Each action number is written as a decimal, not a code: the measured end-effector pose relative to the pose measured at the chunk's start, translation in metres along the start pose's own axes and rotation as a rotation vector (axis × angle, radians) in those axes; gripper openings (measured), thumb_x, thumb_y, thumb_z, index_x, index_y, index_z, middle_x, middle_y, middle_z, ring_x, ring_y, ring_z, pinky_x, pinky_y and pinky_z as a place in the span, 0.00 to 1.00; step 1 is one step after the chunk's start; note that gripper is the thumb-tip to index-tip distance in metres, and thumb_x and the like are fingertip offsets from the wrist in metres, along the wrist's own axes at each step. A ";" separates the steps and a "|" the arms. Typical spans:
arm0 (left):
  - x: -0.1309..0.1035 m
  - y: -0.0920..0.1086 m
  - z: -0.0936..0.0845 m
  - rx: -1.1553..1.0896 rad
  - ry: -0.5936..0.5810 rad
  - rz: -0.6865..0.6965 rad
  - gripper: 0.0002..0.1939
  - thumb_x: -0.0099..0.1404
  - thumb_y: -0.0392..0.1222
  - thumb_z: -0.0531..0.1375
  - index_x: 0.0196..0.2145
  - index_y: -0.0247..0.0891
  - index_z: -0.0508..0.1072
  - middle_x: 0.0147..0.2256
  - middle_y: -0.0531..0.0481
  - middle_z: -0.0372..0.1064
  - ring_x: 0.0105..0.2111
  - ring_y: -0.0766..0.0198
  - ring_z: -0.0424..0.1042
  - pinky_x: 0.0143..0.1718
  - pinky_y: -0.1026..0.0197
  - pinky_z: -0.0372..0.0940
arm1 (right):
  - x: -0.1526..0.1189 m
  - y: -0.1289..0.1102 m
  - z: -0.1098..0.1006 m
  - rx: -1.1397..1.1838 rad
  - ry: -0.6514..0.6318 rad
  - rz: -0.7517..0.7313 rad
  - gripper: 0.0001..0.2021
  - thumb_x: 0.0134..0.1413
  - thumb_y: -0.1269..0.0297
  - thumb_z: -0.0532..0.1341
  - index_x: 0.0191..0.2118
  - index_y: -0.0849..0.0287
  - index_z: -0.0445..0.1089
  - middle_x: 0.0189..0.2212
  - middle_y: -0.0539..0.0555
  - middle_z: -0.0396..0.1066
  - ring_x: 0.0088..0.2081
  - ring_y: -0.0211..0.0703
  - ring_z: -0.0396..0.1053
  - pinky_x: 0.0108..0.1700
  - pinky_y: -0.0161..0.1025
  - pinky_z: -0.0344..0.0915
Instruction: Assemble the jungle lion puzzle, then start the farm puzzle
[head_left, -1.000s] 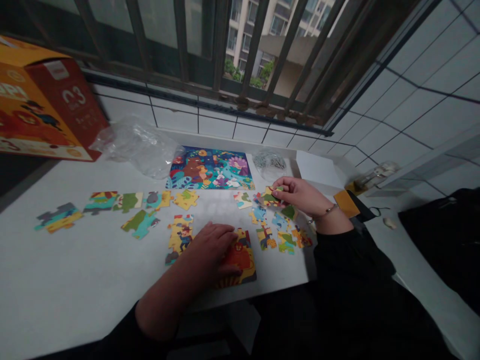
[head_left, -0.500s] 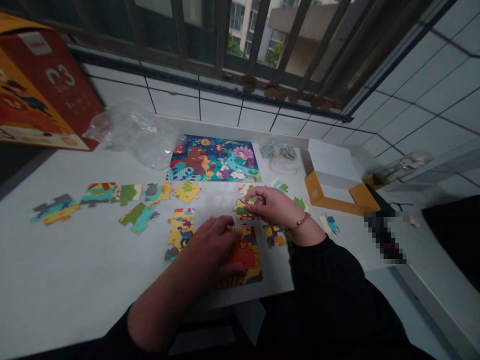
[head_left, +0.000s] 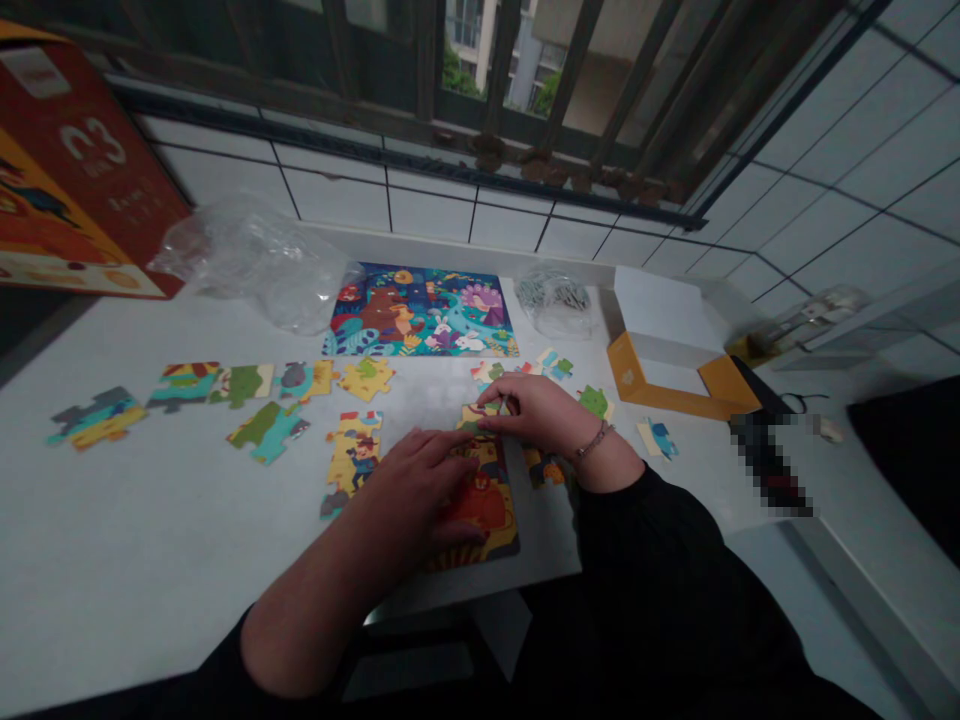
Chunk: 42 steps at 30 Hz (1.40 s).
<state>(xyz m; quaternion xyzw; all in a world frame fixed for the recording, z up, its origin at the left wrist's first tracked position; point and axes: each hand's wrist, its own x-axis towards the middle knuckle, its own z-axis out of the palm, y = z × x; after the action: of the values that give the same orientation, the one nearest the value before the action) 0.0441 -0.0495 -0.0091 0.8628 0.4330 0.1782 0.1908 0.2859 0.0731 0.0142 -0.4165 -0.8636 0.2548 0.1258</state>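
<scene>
My right hand [head_left: 534,412] pinches a yellow and green puzzle piece [head_left: 472,411] at the upper edge of a joined red and yellow puzzle section [head_left: 491,505]. Across that section's left part lies my left hand [head_left: 427,490], fingers stretched out and apart, its fingertips close to the pinched piece. My hand hides part of the section. Left of it is a yellow piece group with a figure in a hat [head_left: 364,455]. Another piece with an orange animal [head_left: 551,470] shows partly beneath my right wrist.
Several loose pieces [head_left: 251,385] lie in a row at the left. Behind them are a finished dark blue puzzle picture [head_left: 420,310], a crumpled clear bag [head_left: 277,265] and a smaller bag [head_left: 555,300]. An open yellow box [head_left: 660,385] stands right, a big red box [head_left: 112,150] far left.
My right hand has brought the pinched piece down and left against the joined section. My left fingertips now reach up beside it. The view has shifted slightly.
</scene>
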 end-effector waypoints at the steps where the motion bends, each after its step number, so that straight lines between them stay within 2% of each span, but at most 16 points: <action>1: 0.000 0.000 0.000 0.002 -0.004 0.005 0.29 0.63 0.54 0.78 0.58 0.42 0.79 0.68 0.37 0.72 0.65 0.38 0.71 0.68 0.33 0.67 | 0.000 0.001 0.000 -0.012 -0.002 -0.020 0.10 0.62 0.65 0.78 0.47 0.56 0.84 0.36 0.50 0.76 0.36 0.39 0.67 0.41 0.37 0.60; 9: 0.000 -0.001 0.001 0.003 -0.010 -0.002 0.28 0.64 0.54 0.77 0.57 0.43 0.80 0.68 0.37 0.72 0.65 0.38 0.72 0.68 0.33 0.67 | 0.001 0.006 0.000 -0.028 -0.018 -0.090 0.10 0.65 0.64 0.77 0.49 0.55 0.83 0.42 0.54 0.78 0.44 0.44 0.72 0.48 0.39 0.65; 14: 0.001 0.000 -0.001 0.013 -0.019 0.012 0.27 0.63 0.53 0.78 0.55 0.43 0.80 0.66 0.38 0.74 0.64 0.40 0.73 0.69 0.34 0.66 | 0.001 0.007 0.000 -0.021 -0.022 -0.110 0.09 0.61 0.66 0.78 0.45 0.55 0.83 0.45 0.55 0.76 0.48 0.46 0.73 0.52 0.41 0.67; 21: 0.002 0.001 -0.002 0.012 -0.026 0.012 0.28 0.64 0.53 0.78 0.57 0.42 0.79 0.66 0.37 0.74 0.65 0.40 0.73 0.69 0.33 0.65 | 0.001 0.003 0.000 0.002 -0.027 -0.124 0.07 0.62 0.68 0.77 0.42 0.55 0.81 0.41 0.52 0.77 0.45 0.45 0.73 0.49 0.39 0.65; 23: 0.002 0.001 -0.001 0.006 -0.024 0.014 0.27 0.65 0.53 0.77 0.56 0.42 0.79 0.66 0.38 0.75 0.65 0.40 0.73 0.70 0.33 0.64 | -0.002 0.003 -0.007 0.010 0.056 -0.093 0.04 0.65 0.66 0.74 0.40 0.55 0.80 0.40 0.52 0.77 0.42 0.44 0.72 0.47 0.39 0.65; 24: 0.001 0.000 -0.001 0.006 -0.023 0.016 0.27 0.64 0.53 0.77 0.56 0.41 0.80 0.66 0.37 0.75 0.65 0.40 0.73 0.70 0.33 0.64 | -0.004 0.004 -0.011 0.013 0.137 -0.055 0.02 0.67 0.65 0.72 0.40 0.55 0.80 0.39 0.52 0.77 0.41 0.44 0.72 0.47 0.39 0.65; 30: 0.001 -0.003 0.001 0.004 -0.032 0.019 0.26 0.64 0.53 0.77 0.55 0.43 0.80 0.66 0.38 0.75 0.64 0.40 0.73 0.70 0.32 0.65 | -0.028 0.034 -0.050 -0.005 0.797 0.385 0.13 0.73 0.57 0.59 0.44 0.58 0.80 0.39 0.56 0.81 0.35 0.46 0.71 0.42 0.42 0.64; 33: 0.002 -0.006 0.003 0.006 -0.013 0.011 0.29 0.62 0.53 0.78 0.56 0.42 0.80 0.65 0.37 0.76 0.63 0.39 0.74 0.68 0.32 0.66 | -0.038 0.048 -0.060 -0.031 1.027 0.483 0.16 0.72 0.57 0.56 0.43 0.58 0.79 0.39 0.58 0.82 0.37 0.49 0.72 0.43 0.43 0.64; 36: 0.001 -0.009 0.007 0.004 -0.001 0.008 0.30 0.62 0.54 0.78 0.58 0.43 0.80 0.65 0.38 0.76 0.64 0.39 0.74 0.69 0.32 0.66 | -0.042 0.053 -0.059 -0.049 1.096 0.493 0.17 0.72 0.56 0.55 0.43 0.57 0.79 0.37 0.57 0.82 0.36 0.49 0.72 0.43 0.43 0.63; 42: -0.005 -0.018 0.017 -0.001 0.009 -0.011 0.33 0.63 0.55 0.78 0.62 0.46 0.78 0.67 0.39 0.74 0.66 0.39 0.72 0.72 0.28 0.62 | -0.035 0.046 -0.051 -0.034 1.024 0.442 0.17 0.73 0.56 0.54 0.44 0.56 0.79 0.38 0.57 0.82 0.37 0.50 0.73 0.45 0.44 0.65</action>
<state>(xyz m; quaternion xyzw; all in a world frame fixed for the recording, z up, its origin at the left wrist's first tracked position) 0.0371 -0.0469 -0.0333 0.8595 0.4383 0.1814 0.1902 0.3600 0.0867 0.0311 -0.6603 -0.5881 0.0262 0.4663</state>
